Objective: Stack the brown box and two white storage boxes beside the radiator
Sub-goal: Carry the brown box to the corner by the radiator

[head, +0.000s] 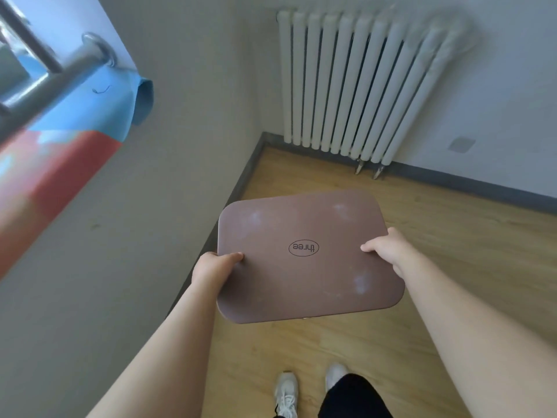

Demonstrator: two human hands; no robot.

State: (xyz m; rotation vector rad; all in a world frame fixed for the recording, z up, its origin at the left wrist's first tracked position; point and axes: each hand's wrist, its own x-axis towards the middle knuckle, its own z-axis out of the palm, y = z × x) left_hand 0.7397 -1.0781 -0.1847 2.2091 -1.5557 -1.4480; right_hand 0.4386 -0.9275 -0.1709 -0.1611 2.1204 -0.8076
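Head view: brown box (307, 257), lid up, being carried above the wooden floor (452, 236). Left hand (211, 268) and right hand (388, 251) are each closing a grip on opposite side edges. Radiator (355, 86) is standing ahead near the floor's far corner. White storage boxes not visible. Step: first box in transit; next, lowering it flat beside the radiator.

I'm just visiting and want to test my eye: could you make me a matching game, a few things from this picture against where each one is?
Things:
1. brown box
2. radiator
3. shoes
4. blue cloth

Places:
A. on the far wall, above the floor
B. on the wood floor at the bottom edge
C. held between the left hand and right hand
D. hanging at upper left

Pairs: 1-C, 2-A, 3-B, 4-D
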